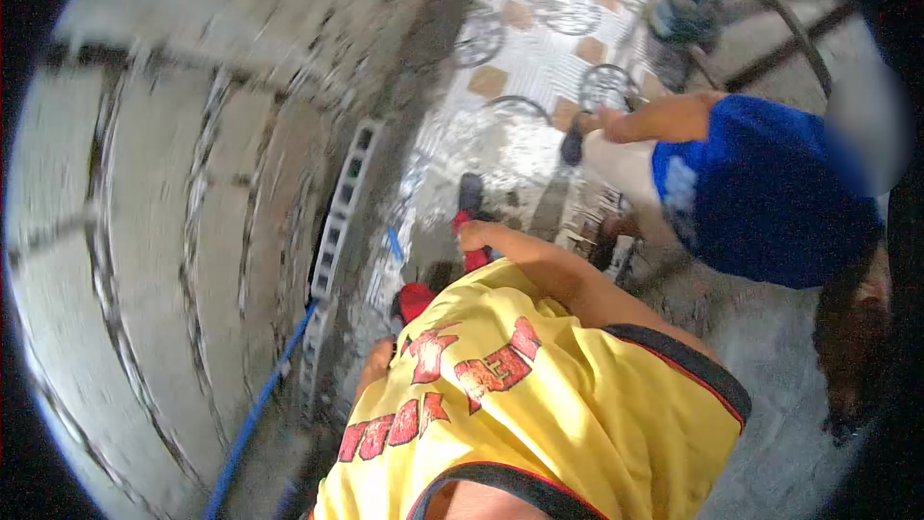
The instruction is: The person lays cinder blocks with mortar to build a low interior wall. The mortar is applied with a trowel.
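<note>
— One hand is plainly on something: the right hand [474, 234], centre of the frame, fingers wrapped round a red-handled tool [470, 217].
— Which way does the tool run?
— Its long axis goes up the frame from the fist, the dark end toward the patterned floor [539, 58], just right of the grey block course [337, 231].
— And the left hand [373, 364]?
— Lower, left of centre, beside the yellow shirt [539, 404]; blurred, so I cannot tell whether its fingers are together or apart. A blue line [260, 404] runs down-left from the blocks.
— Arm pose?
— Right forearm reaches up-left from the shirt. Another person in blue [770, 193] crouches at right.
</note>
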Demonstrator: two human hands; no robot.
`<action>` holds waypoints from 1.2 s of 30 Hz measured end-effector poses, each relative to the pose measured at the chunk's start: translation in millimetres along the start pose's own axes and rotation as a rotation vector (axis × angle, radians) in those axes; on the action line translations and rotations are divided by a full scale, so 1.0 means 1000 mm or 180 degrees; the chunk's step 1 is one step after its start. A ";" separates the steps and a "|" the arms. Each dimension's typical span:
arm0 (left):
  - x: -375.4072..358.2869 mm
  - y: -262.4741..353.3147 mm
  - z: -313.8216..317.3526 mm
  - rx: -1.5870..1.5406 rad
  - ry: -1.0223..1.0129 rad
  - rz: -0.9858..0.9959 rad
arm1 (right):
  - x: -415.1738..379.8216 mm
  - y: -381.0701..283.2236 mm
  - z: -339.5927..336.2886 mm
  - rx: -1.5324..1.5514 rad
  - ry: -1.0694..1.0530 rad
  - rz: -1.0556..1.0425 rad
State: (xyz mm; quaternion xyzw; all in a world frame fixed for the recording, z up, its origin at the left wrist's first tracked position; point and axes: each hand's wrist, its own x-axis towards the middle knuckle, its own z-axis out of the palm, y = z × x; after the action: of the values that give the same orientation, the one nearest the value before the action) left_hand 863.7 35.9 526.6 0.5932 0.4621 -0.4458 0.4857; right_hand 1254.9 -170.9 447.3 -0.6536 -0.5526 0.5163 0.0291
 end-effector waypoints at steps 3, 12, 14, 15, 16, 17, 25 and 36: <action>0.061 0.108 -0.036 -0.0773 0.0317 0.0569 | -0.046 0.057 -0.052 0.0774 0.0411 0.0915; -0.040 0.581 -0.044 0.0842 0.0862 0.3107 | -0.261 0.182 -0.235 0.4568 0.5497 0.1871; -0.089 0.677 -0.036 -0.0049 0.0535 0.3839 | -0.346 0.193 -0.295 0.4229 0.6887 0.0145; -0.124 0.725 -0.034 -0.0420 0.0313 0.4128 | -0.416 0.151 -0.349 0.3946 0.7190 0.0579; -0.177 0.772 -0.024 -0.0632 0.0663 0.4369 | -0.460 0.148 -0.370 0.1729 0.7823 -0.0199; -0.200 0.809 -0.027 -0.0997 0.0441 0.5065 | -0.503 0.120 -0.379 0.1268 0.8272 -0.0836; -0.372 1.051 -0.066 -0.0300 -0.0269 0.8915 | -0.672 0.006 -0.529 -0.2602 0.6747 -0.0625; -0.347 1.382 0.062 -0.0254 -0.1031 0.8871 | -0.791 0.215 -0.672 -0.2972 0.6888 0.0667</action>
State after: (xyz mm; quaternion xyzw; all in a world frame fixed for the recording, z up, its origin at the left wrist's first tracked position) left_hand 2154.1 -205.0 1084.7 0.4869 -0.5464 0.3467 0.5866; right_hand 1992.5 -491.5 1136.8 -0.7402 -0.3193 -0.5577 0.1977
